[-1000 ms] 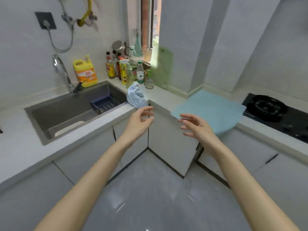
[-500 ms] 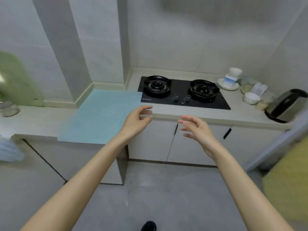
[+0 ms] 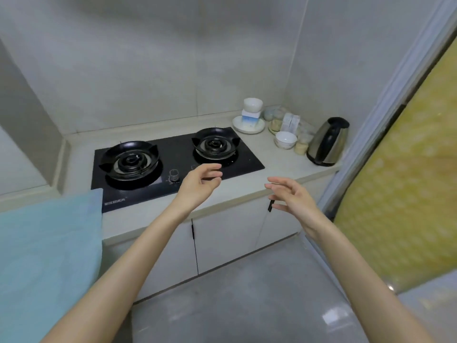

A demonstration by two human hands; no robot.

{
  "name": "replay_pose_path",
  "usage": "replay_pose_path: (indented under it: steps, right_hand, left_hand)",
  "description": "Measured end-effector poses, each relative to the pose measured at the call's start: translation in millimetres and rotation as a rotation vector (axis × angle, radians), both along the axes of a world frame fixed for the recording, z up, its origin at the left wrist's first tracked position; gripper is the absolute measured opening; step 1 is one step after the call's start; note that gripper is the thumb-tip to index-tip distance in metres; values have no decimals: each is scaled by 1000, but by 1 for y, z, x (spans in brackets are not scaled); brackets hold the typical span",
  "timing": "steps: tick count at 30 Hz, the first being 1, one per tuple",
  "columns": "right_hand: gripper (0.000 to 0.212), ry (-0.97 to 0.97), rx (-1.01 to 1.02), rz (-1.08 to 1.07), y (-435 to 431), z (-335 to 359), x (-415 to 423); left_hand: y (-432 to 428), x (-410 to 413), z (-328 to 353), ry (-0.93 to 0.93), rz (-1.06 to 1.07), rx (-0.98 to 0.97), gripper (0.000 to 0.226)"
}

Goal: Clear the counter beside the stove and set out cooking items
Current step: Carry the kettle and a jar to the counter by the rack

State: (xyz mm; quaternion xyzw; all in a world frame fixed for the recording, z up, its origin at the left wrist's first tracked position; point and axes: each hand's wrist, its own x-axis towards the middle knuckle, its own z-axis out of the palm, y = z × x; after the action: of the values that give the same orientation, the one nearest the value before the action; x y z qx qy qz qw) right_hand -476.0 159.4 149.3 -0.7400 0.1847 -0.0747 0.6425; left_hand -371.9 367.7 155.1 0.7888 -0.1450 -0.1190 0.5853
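Hands are held apart at mid-frame, both empty. The left hand [image 3: 197, 185] is raised in front of the near edge of the gas stove [image 3: 178, 151], thumb and fingers loosely extended with a gap between them. The right hand [image 3: 295, 198] is held to its right, over the front lip of the counter [image 3: 277, 167], fingers spread and slightly bent, with nothing gripped.

The black glass stove is set into the pale counter at centre frame. A left burner [image 3: 128, 160] and a right burner [image 3: 215, 144] are each ringed by a black pan support. One control knob [image 3: 174, 175] is seen at the front edge, just left of the left hand.

The counter strip right of the stove, in the upper right of the frame, is crowded. A white plate [image 3: 237, 123] is placed by the stove's far right corner. A white-and-blue box [image 3: 250, 118] is stacked on it, and a white bowl [image 3: 252, 105] on the box. A second small bowl [image 3: 285, 140] is set nearer the camera. A steel electric kettle [image 3: 326, 142] is stood at the counter's right end. Small glass jars [image 3: 300, 147] and a white carton [image 3: 291, 122] are clustered between these; their contents cannot be made out.

A light blue mat [image 3: 49, 243] is laid over the counter at lower left, its right edge meeting the stove's near left corner. White cabinet doors [image 3: 222, 233] are seen below the counter, and a yellow patterned panel [image 3: 408, 181] is seen along the right edge.
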Motion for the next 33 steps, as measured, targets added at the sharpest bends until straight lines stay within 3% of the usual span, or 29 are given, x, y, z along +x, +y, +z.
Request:
replay_pose_path:
  steps: [16, 22, 28, 33]
  right_hand:
    - [17, 49, -90, -111, -274, -35, 131]
    - [29, 104, -92, -318, -359, -57, 174]
    - [45, 180, 33, -428, -413, -80, 222]
    - [44, 197, 268, -404, -442, -98, 258]
  left_hand:
    - [-265, 141, -31, 91, -73, -6, 31]
    - [-347, 182, -43, 125, -112, 49, 33]
    - [-403, 229, -62, 170, -174, 100, 34]
    - [-438, 266, -81, 190, -247, 131, 35]
